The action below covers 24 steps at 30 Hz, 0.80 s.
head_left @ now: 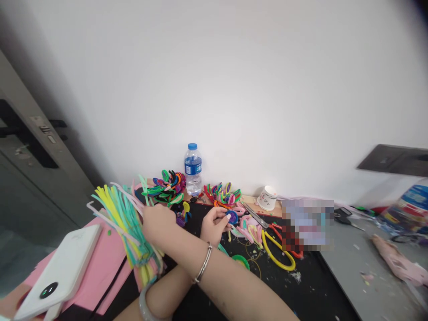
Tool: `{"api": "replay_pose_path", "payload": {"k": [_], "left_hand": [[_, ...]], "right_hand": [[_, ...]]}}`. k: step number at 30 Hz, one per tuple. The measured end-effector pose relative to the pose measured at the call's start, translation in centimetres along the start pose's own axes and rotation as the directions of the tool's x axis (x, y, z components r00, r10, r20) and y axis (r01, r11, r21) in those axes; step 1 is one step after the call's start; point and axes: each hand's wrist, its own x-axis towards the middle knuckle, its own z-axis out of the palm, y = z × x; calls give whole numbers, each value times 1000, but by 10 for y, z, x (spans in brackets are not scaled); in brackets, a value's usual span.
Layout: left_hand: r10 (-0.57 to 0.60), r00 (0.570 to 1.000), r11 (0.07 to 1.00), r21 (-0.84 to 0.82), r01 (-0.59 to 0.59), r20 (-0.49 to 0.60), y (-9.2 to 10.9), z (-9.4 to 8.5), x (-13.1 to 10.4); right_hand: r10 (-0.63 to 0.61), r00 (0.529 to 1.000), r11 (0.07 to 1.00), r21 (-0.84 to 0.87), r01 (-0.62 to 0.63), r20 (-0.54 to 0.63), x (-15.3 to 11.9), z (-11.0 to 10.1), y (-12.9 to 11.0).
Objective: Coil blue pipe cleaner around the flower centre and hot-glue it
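My forearms cross, the right one over the left. My left hand (213,226) pinches a blue and purple coil of pipe cleaner (232,217) between thumb and fingers. Reaching across to the left, my right hand (159,224) is curled closed beside a bundle of yellow, teal and pink pipe cleaners (117,218); its fingertips are hidden, so what it grips cannot be made out. Bent pink and pale loops (249,228) lie just right of my left hand. Behind are multicoloured pipe cleaner loops (167,187) and another such cluster (223,194).
A water bottle (193,171) and a paper cup (267,198) stand by the wall. Scissors with red handles (296,252) and a yellow loop (277,258) lie right on the black mat (301,290). A white power bank (62,269) rests on pink sheets (110,276) at left.
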Motion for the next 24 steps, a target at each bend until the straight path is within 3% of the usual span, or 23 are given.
{"api": "replay_pose_path", "payload": {"k": [4, 11, 16, 21, 24], "left_hand": [[-19, 1000, 1000, -10, 19, -20, -2, 0, 3], [-31, 999, 999, -19, 31, -26, -7, -1, 6], [-18, 999, 1000, -15, 18, -36, -10, -1, 7], [-13, 999, 1000, -3, 13, -42, -10, -1, 7], [-13, 999, 1000, 0, 13, -36, -10, -1, 7]], "right_hand": [[-22, 999, 1000, -12, 23, 36, 11, -4, 10], [-202, 978, 978, -66, 199, -42, 14, -1, 14], [-206, 970, 977, -92, 195, -130, 19, 4, 22], [-319, 947, 942, -104, 320, 19, 22, 3, 26], [-258, 966, 957, -130, 258, 21, 20, 1, 26]]}}
